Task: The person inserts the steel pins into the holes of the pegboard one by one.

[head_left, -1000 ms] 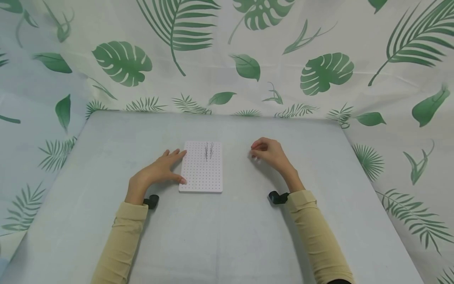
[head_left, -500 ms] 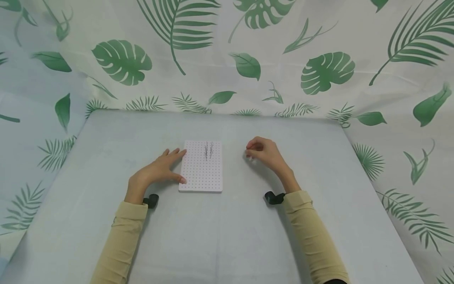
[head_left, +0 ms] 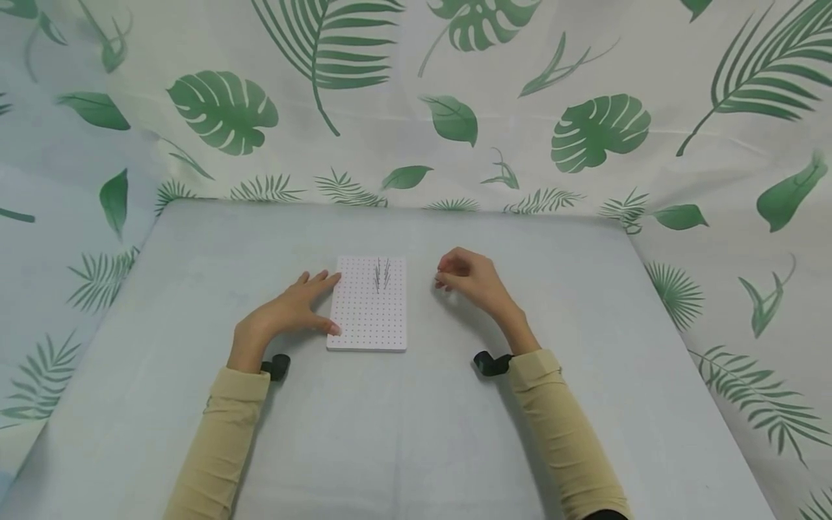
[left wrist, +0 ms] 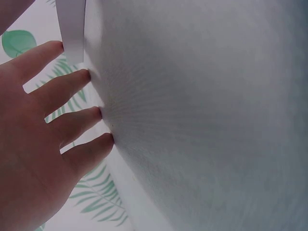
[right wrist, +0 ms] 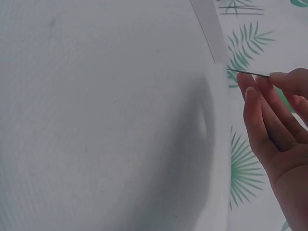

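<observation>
A white board (head_left: pixel 367 321) with rows of small holes lies on the table, and several thin dark metal pins (head_left: pixel 381 276) stand in its far part. My left hand (head_left: pixel 286 310) rests at the board's left side, fingers spread, with the thumb and a fingertip touching its edge. In the left wrist view, the other fingertips (left wrist: pixel 107 138) touch the tabletop. My right hand (head_left: pixel 473 278) is raised just right of the board. Between its thumb and fingers it pinches a thin metal pin (right wrist: pixel 240 71), pointing towards the board.
A pale cloth covers the table (head_left: pixel 364 433). Behind it and at both sides hangs a white curtain (head_left: pixel 507 137) printed with green leaves. Black wrist cameras (head_left: pixel 492 363) stick out inward beside both wrists.
My right hand has moved left towards the board, still pinching the pin. The left hand and the board have stayed in place.
</observation>
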`<state>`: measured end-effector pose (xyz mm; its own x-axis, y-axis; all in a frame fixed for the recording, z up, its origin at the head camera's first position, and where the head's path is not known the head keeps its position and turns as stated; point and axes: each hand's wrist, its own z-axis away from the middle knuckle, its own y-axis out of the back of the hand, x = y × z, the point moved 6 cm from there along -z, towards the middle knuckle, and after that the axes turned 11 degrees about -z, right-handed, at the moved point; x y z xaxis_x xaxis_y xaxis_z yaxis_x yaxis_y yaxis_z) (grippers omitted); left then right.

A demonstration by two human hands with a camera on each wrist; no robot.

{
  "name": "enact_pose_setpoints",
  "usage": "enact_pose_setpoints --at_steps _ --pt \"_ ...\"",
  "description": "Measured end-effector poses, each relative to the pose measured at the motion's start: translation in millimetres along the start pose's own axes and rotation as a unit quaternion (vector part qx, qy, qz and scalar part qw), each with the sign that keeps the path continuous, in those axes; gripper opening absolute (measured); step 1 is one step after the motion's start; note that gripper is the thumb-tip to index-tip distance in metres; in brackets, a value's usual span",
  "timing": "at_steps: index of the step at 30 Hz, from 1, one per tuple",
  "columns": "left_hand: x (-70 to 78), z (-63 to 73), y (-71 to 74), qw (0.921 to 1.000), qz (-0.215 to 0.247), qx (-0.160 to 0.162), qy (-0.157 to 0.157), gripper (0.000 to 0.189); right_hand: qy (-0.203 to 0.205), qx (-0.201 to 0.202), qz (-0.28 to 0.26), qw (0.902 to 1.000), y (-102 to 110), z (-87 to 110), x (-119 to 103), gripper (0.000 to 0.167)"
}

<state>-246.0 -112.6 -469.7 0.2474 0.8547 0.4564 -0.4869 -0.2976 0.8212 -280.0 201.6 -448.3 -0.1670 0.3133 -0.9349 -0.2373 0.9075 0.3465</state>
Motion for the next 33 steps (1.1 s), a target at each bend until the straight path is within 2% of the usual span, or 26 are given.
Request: enact_pose_setpoints --at_steps 33 --pt "-0.1 1.7 0.8 1.0000 0.002 -0.001 0.003 0.107 0.026 -0.021 -0.056 0.9979 -48 -11.3 -18 0.013"
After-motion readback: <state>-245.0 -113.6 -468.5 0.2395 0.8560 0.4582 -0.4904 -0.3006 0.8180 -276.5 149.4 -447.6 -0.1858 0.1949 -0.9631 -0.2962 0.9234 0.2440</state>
